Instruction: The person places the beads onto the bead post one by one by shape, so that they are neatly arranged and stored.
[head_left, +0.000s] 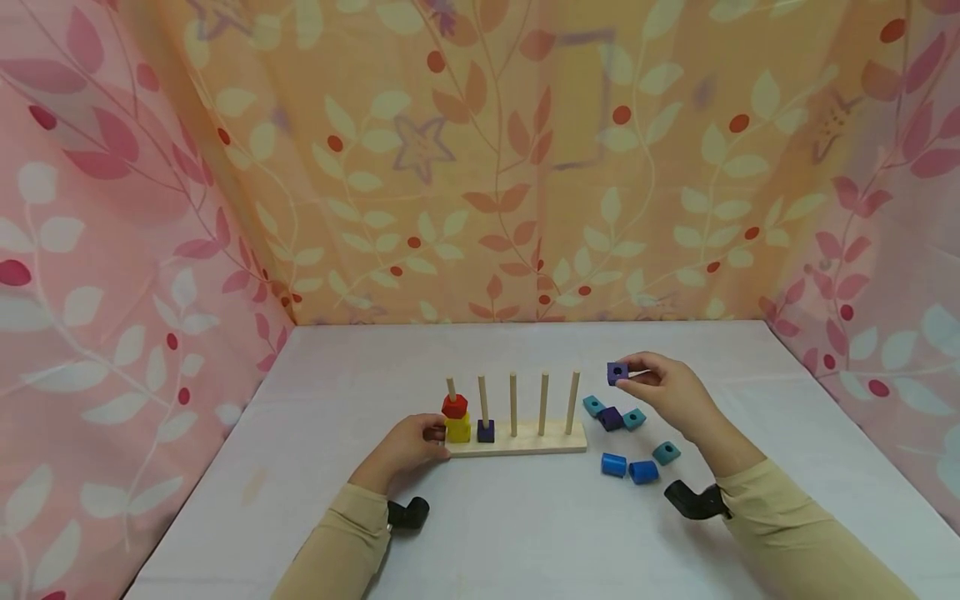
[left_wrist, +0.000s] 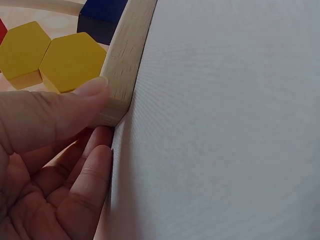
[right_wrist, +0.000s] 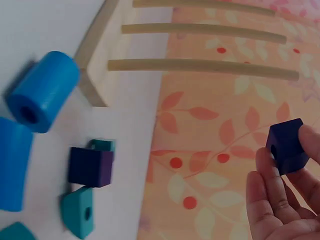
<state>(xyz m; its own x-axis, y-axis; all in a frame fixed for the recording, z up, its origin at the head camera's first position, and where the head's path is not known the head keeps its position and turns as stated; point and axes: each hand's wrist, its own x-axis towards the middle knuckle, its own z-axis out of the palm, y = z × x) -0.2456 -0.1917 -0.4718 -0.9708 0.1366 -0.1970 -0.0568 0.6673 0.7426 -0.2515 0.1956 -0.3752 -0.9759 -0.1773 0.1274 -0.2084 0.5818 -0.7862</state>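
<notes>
In the head view my right hand (head_left: 667,392) pinches a purple cube with a hole (head_left: 617,373) above the table, right of the pegs; the right wrist view shows the purple cube (right_wrist: 288,146) between thumb and fingers. My left hand (head_left: 411,446) grips the left end of the wooden peg board (head_left: 525,447), its thumb on the board's end in the left wrist view. Two yellow hexagonal blocks (head_left: 458,429) with a red one (head_left: 454,407) on top sit on the leftmost peg. Another purple cube (head_left: 486,431) is at the bottom of the second peg. The other three pegs are bare.
Right of the board lie a purple cube (head_left: 611,418), teal blocks (head_left: 633,418) around it, another teal block (head_left: 666,452) and two blue cylinders (head_left: 613,465). Patterned cloth (head_left: 495,167) hangs behind and beside the white table (head_left: 525,533).
</notes>
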